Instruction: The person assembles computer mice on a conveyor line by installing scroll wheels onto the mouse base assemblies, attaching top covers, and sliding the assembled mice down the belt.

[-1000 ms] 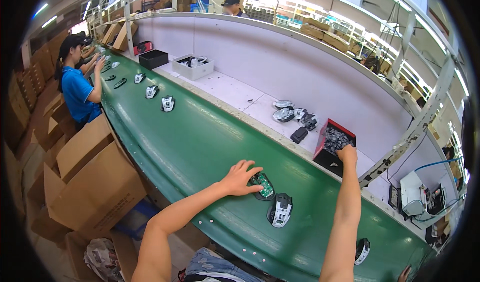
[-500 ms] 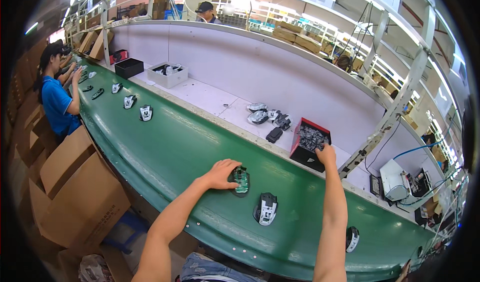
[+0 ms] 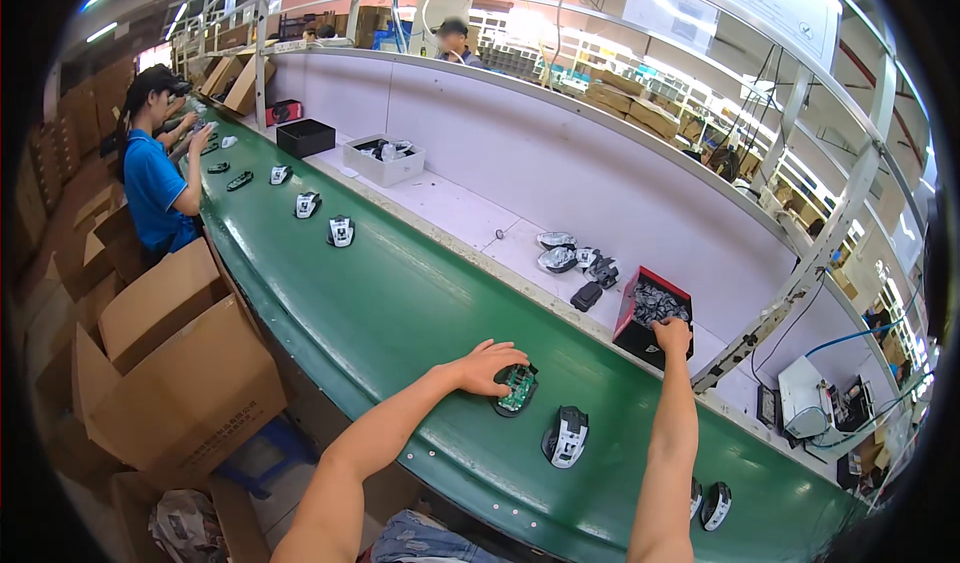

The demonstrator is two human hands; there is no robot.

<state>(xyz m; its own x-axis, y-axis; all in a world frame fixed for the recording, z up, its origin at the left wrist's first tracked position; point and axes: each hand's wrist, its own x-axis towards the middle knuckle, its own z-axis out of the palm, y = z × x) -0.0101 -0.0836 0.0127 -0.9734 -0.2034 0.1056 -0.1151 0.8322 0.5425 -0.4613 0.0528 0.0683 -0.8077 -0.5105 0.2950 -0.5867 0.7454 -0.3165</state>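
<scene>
My left hand [image 3: 485,367] is closed round the edge of a computer mouse base with a green circuit board [image 3: 517,387], low over or on the green belt. Its thumb lies at the board's near side. My right hand [image 3: 672,336] reaches into a black box with a red inner wall [image 3: 638,335], which holds many small dark parts [image 3: 657,304]. Those fingers are bent and pressed together among the parts; what they hold, if anything, is too small to make out. Between my forearms a grey-and-white mouse shell [image 3: 567,437] lies on the belt.
The green conveyor belt [image 3: 400,293] carries further mice [image 3: 341,231] at the left and one [image 3: 716,506] beyond my right forearm. Shells in clear wrap [image 3: 557,259] lie on the shelf. A white bin [image 3: 385,168] and black tray [image 3: 306,138] stand farther left. A co-worker [image 3: 158,178] works beside cardboard boxes [image 3: 190,363].
The whole view has shifted, so belt and shelf things appear farther right and lower. My left hand keeps its hold on the mouse base; my right hand stays in the box of parts.
</scene>
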